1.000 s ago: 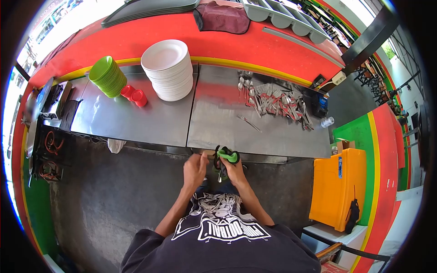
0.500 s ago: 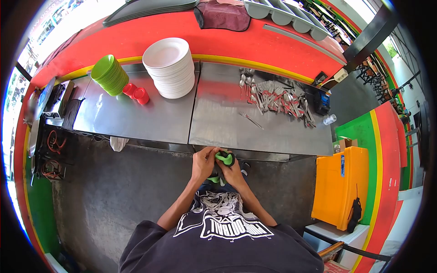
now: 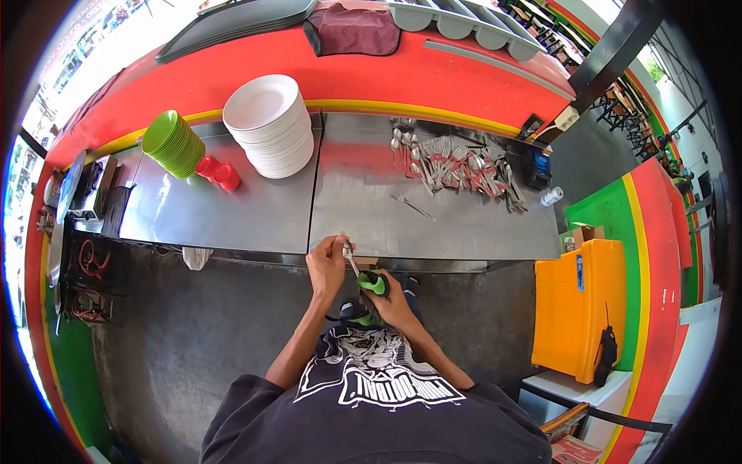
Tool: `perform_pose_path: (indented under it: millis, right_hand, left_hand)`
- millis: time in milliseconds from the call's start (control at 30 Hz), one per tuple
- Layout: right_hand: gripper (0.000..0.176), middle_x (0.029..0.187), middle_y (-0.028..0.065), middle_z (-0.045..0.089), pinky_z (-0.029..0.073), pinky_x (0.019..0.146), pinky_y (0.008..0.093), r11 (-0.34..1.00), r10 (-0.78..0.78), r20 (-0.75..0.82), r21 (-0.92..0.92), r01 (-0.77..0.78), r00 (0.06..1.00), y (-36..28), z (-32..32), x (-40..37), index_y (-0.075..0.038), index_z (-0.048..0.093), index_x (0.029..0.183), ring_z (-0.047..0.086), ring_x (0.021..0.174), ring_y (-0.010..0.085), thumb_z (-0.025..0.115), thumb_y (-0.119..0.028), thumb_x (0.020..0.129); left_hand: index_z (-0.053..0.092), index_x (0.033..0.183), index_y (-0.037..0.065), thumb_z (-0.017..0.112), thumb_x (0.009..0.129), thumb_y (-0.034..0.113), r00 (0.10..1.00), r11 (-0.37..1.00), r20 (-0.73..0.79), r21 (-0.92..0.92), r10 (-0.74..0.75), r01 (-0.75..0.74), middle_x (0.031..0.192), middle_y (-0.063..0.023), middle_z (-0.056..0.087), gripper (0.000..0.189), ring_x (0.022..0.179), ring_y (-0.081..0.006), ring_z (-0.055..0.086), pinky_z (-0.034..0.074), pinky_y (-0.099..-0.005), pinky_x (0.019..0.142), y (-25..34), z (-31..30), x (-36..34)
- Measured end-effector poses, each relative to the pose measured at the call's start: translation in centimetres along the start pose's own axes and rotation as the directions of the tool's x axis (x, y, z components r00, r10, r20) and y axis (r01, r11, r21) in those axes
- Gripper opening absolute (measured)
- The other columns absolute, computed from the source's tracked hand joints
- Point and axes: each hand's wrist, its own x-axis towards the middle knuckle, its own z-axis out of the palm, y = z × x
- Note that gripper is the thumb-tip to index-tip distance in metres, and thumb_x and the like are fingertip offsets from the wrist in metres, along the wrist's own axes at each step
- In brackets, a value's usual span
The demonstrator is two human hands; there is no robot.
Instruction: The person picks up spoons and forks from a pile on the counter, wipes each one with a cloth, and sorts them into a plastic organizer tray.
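Note:
Between the thumb and fingers of my left hand [image 3: 326, 263], just off the table's front edge, is a slim silver piece of cutlery [image 3: 353, 262]. Its lower end reaches down to a green and black item [image 3: 372, 284], soft-looking and rounded. My right hand [image 3: 396, 305] is closed around that item, close to my body. More green shows lower down, below the right hand. On the steel table [image 3: 433, 236] ahead, a single fork [image 3: 412, 206] lies apart from a heap of spoons and forks [image 3: 471, 166].
White plates [image 3: 270, 127] and green plates [image 3: 173, 145] stand stacked on the left, beside red cups [image 3: 226, 176]. A blue-black box [image 3: 539, 168] and a can [image 3: 552, 196] are at the right end. An orange bin [image 3: 580, 309] stands right; a cutlery tray [image 3: 468, 23] sits on the ledge.
My left hand has moved up and left, away from my right hand. The silver piece of cutlery now shows between them. The view has shifted slightly.

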Motion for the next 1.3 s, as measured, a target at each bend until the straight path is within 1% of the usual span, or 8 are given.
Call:
perform_pose_path:
  millis: [300, 400, 533, 567, 700, 800, 1033, 1300]
  right_hand:
    - [0.015, 0.09, 0.0073, 0.065, 0.05, 0.069, 0.0271, 0.981, 0.144, -0.12, 0.148, -0.126, 0.982, -1.9, -4.5, 0.1, -0.001, 0.058, 0.105, 0.063, 0.075, 0.0139, 0.058, -0.013, 0.095]
    - [0.026, 0.095, 0.0099, 0.066, 0.05, 0.079, 0.0321, 0.763, 0.237, -0.144, 0.64, -0.092, 0.961, -1.8, -7.2, 2.3, -0.003, 0.06, 0.106, 0.063, 0.087, 0.0162, 0.049, -0.026, 0.099]
    - [0.038, 0.119, 0.0112, 0.062, 0.045, 0.095, 0.0349, 0.54, 0.126, -0.091, 0.842, 0.008, 0.988, -5.7, -10.5, 4.8, -0.005, 0.055, 0.124, 0.059, 0.11, 0.0209, 0.041, -0.028, 0.098]
    - [0.04, 0.128, 0.0106, 0.058, 0.043, 0.099, 0.0361, 0.535, 0.077, -0.029, 0.845, -0.017, 0.997, -5.5, -11.7, 5.5, -0.005, 0.049, 0.131, 0.056, 0.117, 0.0224, 0.045, -0.019, 0.095]
    - [0.043, 0.128, 0.0078, 0.056, 0.042, 0.1, 0.0366, 0.74, 0.071, -0.007, 0.671, -0.048, 0.997, -5.7, -14.3, 7.6, -0.002, 0.047, 0.132, 0.055, 0.116, 0.0201, 0.059, -0.006, 0.091]
    - [0.043, 0.121, 0.0066, 0.059, 0.042, 0.099, 0.0336, 0.94, -0.051, -0.076, 0.333, 0.073, 0.996, -6.4, -15.8, 9.0, -0.004, 0.049, 0.129, 0.055, 0.114, 0.0164, 0.066, -0.01, 0.091]
    - [0.048, 0.115, 0.0033, 0.059, 0.042, 0.096, 0.03, 0.921, -0.012, 0.03, 0.39, 0.0, 0.999, -7.2, -19.5, 10.7, -0.005, 0.05, 0.126, 0.054, 0.111, 0.0126, 0.074, -0.012, 0.086]
    - [0.036, 0.102, 0.0011, 0.062, 0.048, 0.083, 0.0252, 0.978, -0.191, 0.076, 0.103, 0.183, 0.979, -6.9, -23.0, 13.1, -0.006, 0.052, 0.113, 0.06, 0.093, 0.0107, 0.07, -0.003, 0.083]
  left_hand:
    - [0.06, 0.098, 0.0, 0.05, 0.102, 0.031, 0.981, 0.959, -0.173, -0.25, 0.088, -0.13, 0.071, -0.006, 0.06, 0.033, 0.053, -0.0085, 0.054, 0.049, -0.0239, 0.046, 0.4, 2.8, 4.9]
    - [0.055, 0.096, 0.007, 0.048, 0.102, 0.036, 0.99, 0.908, 0.003, -0.399, -0.139, 0.129, 0.067, -0.0011, 0.05, 0.031, 0.047, -0.0052, 0.041, 0.039, -0.0216, 0.044, -0.1, 3.7, 4.6]
    - [0.047, 0.098, 0.011, 0.046, 0.101, 0.045, 0.903, 0.771, 0.278, -0.474, -0.328, 0.426, 0.06, 0.0036, 0.033, 0.034, 0.043, -0.0054, 0.028, 0.03, -0.0232, 0.043, -0.8, 7.2, 3.1]
    - [0.041, 0.106, 0.011, 0.051, 0.101, 0.032, 0.857, 0.739, 0.334, -0.44, -0.392, 0.509, 0.062, 0.003, 0.034, 0.024, 0.044, -0.0057, 0.029, 0.03, -0.0249, 0.044, -1.1, 8.4, 3.1]
    - [0.023, 0.12, 0.012, 0.05, 0.088, 0.0, 0.762, 0.776, 0.487, -0.235, -0.427, 0.585, 0.068, 0.0009, 0.038, 0.044, 0.047, -0.0061, 0.032, 0.032, -0.0265, 0.046, -0.1, 11.9, 2.9]
    - [0.022, 0.12, 0.011, 0.048, 0.089, 0.001, 0.768, 0.791, 0.526, -0.259, -0.365, 0.554, 0.069, 0.0005, 0.037, 0.042, 0.05, -0.0063, 0.031, 0.031, -0.0274, 0.047, -0.8, 13.5, 3.1]
    - [0.022, 0.123, 0.016, 0.039, 0.092, 0.006, 0.661, 0.698, 0.588, -0.214, -0.467, 0.683, 0.072, 0.0006, 0.034, 0.037, 0.051, -0.0065, 0.028, 0.024, -0.0252, 0.045, 1.9, 16.2, 4.3]
    - [0.023, 0.126, 0.016, 0.039, 0.093, 0.01, 0.68, 0.775, 0.61, -0.164, -0.406, 0.61, 0.072, 0.0, 0.034, 0.037, 0.05, -0.0075, 0.026, 0.023, -0.0246, 0.045, 2.2, 20.2, 4.6]
